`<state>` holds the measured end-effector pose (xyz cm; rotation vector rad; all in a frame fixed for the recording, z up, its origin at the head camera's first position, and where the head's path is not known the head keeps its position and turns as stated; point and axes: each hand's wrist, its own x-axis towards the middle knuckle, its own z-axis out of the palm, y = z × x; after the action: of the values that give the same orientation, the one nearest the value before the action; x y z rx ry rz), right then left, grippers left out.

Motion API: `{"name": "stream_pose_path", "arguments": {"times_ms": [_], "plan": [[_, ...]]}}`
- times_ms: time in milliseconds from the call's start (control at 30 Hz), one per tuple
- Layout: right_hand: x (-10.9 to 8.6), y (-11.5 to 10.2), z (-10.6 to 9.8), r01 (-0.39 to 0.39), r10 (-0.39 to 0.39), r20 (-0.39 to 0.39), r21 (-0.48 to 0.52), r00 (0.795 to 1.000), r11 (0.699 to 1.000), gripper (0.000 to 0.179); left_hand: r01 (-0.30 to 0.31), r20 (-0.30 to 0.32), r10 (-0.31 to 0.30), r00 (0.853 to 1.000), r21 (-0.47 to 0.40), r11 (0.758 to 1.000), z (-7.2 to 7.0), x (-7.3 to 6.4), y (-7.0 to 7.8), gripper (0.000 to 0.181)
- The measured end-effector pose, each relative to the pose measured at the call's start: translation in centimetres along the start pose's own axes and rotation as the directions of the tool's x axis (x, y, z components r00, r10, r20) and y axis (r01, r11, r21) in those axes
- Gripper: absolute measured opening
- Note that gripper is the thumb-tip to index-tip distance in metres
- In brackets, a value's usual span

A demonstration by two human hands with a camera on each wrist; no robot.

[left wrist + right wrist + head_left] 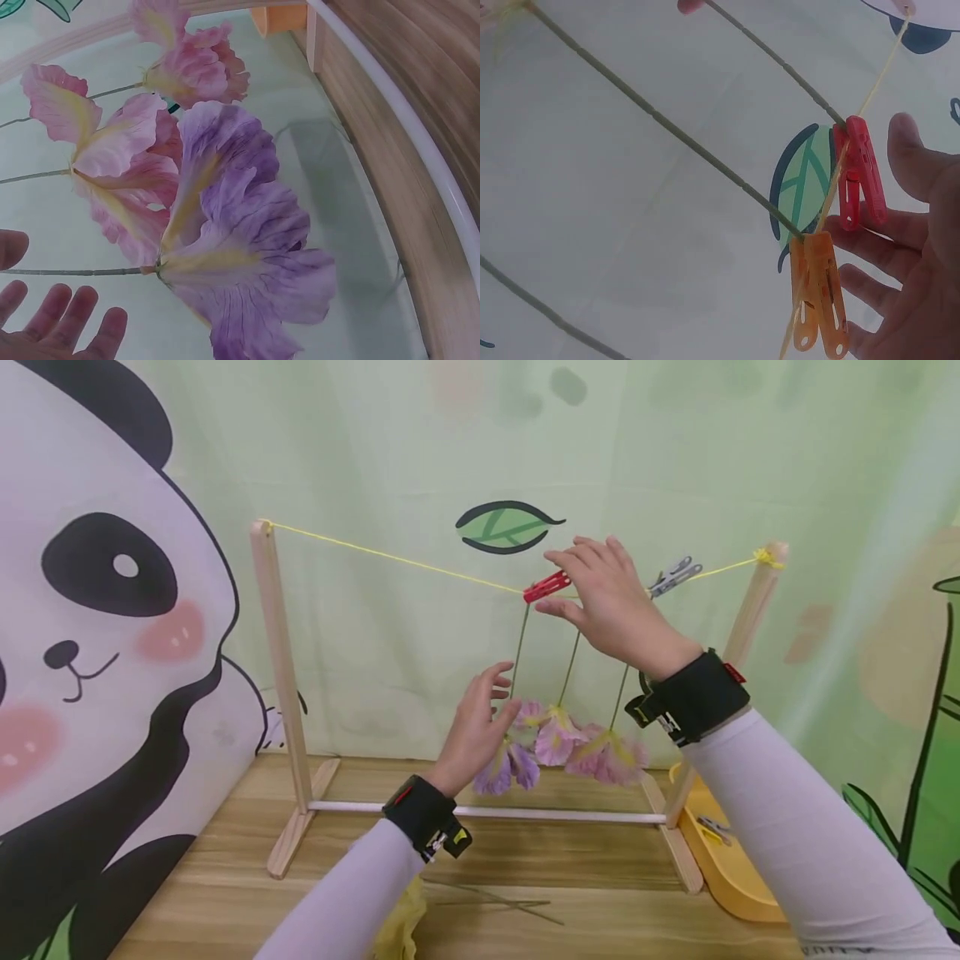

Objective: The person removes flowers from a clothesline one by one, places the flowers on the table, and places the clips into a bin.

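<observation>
A purple artificial flower (247, 217) hangs upside down by its stem from a red clothespin (546, 587) clipped on a yellow string (390, 557). My right hand (611, 610) is right at that clothespin, its thumb and fingers spread apart. Lower down, my left hand (474, 722) is beside the purple flower's stem with loosely extended fingers, thumb and fingers on either side of it in the left wrist view. Two pink flowers (558, 737) hang to the right. An orange clothespin (819, 292) and a grey clothespin (675, 577) are clipped along the string, the orange one hidden behind my right hand in the head view.
Wooden posts (283, 677) carry the string, joined low by a white rod (562, 815). At the right stands a yellow tray (738, 897) with small clothespins inside. Loose green stems (495, 902) and a crumpled yellow thing (401, 922) lie on the wooden tabletop.
</observation>
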<state>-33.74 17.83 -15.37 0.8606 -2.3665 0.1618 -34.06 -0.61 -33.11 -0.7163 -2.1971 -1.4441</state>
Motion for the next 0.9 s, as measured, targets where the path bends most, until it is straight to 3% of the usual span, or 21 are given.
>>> {"name": "stream_pose_path", "arguments": {"times_ms": [433, 900], "plan": [[0.9, -0.1, -0.3, -0.014, 0.014, -0.012, -0.016, 1.0, 1.0, 0.029, 0.008, -0.051, -0.002, 0.999, 0.114, 0.993, 0.7, 0.1, -0.2, 0.039], [1.5, 0.2, -0.1, -0.06, 0.075, -0.103, 0.141, 0.992, 0.988, 0.007, -0.007, -0.082, 0.018, 0.996, 0.138, 0.99, 0.2, 0.1, 0.0, 0.033]]}}
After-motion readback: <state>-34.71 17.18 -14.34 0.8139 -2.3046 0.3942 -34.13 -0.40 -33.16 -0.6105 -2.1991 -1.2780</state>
